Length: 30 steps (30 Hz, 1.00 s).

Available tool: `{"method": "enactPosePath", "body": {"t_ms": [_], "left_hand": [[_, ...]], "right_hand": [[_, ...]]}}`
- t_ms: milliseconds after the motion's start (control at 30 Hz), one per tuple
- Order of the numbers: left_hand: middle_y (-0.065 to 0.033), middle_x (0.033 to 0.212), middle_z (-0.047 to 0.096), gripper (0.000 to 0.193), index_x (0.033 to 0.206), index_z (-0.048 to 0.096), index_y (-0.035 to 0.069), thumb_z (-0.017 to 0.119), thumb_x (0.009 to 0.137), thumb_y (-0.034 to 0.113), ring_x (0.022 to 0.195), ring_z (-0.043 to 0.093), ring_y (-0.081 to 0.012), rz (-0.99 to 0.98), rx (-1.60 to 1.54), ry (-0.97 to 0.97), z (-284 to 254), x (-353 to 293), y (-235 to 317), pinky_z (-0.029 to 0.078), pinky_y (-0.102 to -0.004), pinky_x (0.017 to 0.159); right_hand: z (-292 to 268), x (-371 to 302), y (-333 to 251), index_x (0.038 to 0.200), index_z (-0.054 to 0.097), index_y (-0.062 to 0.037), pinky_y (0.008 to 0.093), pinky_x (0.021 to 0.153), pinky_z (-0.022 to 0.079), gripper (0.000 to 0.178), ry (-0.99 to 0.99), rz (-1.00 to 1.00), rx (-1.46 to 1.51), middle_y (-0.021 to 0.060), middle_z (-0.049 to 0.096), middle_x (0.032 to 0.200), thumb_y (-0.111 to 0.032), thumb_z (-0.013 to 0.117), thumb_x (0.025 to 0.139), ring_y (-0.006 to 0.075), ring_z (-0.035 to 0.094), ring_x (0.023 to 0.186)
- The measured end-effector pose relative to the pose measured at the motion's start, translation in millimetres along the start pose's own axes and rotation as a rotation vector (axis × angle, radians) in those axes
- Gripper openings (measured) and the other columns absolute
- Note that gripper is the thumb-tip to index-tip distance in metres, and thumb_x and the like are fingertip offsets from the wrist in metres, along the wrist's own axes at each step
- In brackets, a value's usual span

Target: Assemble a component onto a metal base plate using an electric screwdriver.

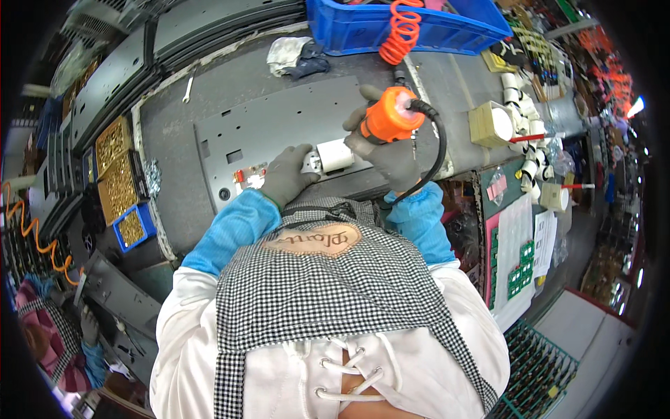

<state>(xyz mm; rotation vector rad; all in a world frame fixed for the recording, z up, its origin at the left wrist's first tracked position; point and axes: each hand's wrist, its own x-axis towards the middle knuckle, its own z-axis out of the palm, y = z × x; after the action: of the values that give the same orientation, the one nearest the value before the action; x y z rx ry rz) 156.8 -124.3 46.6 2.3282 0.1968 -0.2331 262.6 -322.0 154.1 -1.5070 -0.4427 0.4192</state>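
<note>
My right hand (387, 159), in a grey glove, is wrapped round an orange power screwdriver (391, 117) with a black cable; its tip is hidden. My left hand (287, 174), gloved too, has its fingers closed on the near end of a white cylindrical part (335, 155). That part lies on a flat grey metal panel (279, 115) with holes and square cut-outs, in front of me on the workbench. Beside my left hand, small red and white pieces (244, 179) rest on the panel.
A blue crate (419, 35) stands at the back, with an orange coiled hose (401, 35) hanging before it. Cloths (296, 56) and a wrench (188, 87) lie beyond the panel. Screw bins (118, 188) sit left; white rolls (513, 87) and green circuit boards (520, 269) are right.
</note>
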Motion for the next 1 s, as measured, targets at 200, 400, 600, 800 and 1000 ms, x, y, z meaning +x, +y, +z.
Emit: {"method": "enactPosePath", "body": {"t_ms": [200,400,600,800,1000], "left_hand": [[-0.0145,0.114,0.064,0.054,0.129,0.061,0.014,0.079,0.08,0.026,0.109,0.063,-0.0344,-0.026,0.057,-0.016,-0.3,-1.1,-2.5,0.05,-0.043,0.093],[-0.0117,0.112,0.065,0.051,0.128,0.064,0.016,0.079,0.08,0.027,0.109,0.063,-0.0322,-0.07,0.058,-0.028,0.3,3.0,-1.7,0.051,-0.042,0.093],[-0.0107,0.113,0.066,0.049,0.126,0.067,0.016,0.079,0.079,0.026,0.109,0.064,-0.0313,-0.099,0.033,-0.036,2.1,6.6,-4.9,0.05,-0.0419,0.094],[-0.0121,0.112,0.067,0.05,0.124,0.068,0.014,0.08,0.077,0.025,0.108,0.064,-0.0325,-0.092,0.041,-0.003,-0.7,6.7,-3.4,0.05,-0.042,0.094],[-0.0162,0.115,0.066,0.06,0.129,0.061,0.005,0.083,0.076,0.024,0.106,0.064,-0.0338,-0.112,-0.06,0.028,-3.6,-4.5,-0.2,0.05,-0.04,0.096]], "right_hand": [[5.7,3.5,-0.8,0.142,0.043,-0.0004,0.0271,0.067,0.054,0.079,0.08,-0.066,0.038,0.0114,0.069,0.096,0.006,0.073,0.07,0.0142,0.066,0.079],[6.2,4.7,0.9,0.14,0.043,0.0009,0.0286,0.067,0.055,0.077,0.106,-0.061,0.052,0.0124,0.069,0.096,0.006,0.073,0.069,0.0163,0.068,0.077],[4.3,8.9,9.5,0.135,0.046,0.0007,0.0273,0.071,0.053,0.069,0.075,-0.068,0.067,0.007,0.067,0.094,0.004,0.075,0.073,0.013,0.064,0.079],[7.2,15.0,14.2,0.134,0.046,0.001,0.0254,0.073,0.051,0.065,0.085,-0.053,0.076,0.0003,0.064,0.091,0.003,0.076,0.076,0.0083,0.06,0.079],[11.7,10.0,10.4,0.136,0.049,0.001,0.0257,0.07,0.052,0.069,0.047,-0.088,-0.081,0.0008,0.062,0.088,0.002,0.078,0.074,0.0105,0.06,0.075]]}}
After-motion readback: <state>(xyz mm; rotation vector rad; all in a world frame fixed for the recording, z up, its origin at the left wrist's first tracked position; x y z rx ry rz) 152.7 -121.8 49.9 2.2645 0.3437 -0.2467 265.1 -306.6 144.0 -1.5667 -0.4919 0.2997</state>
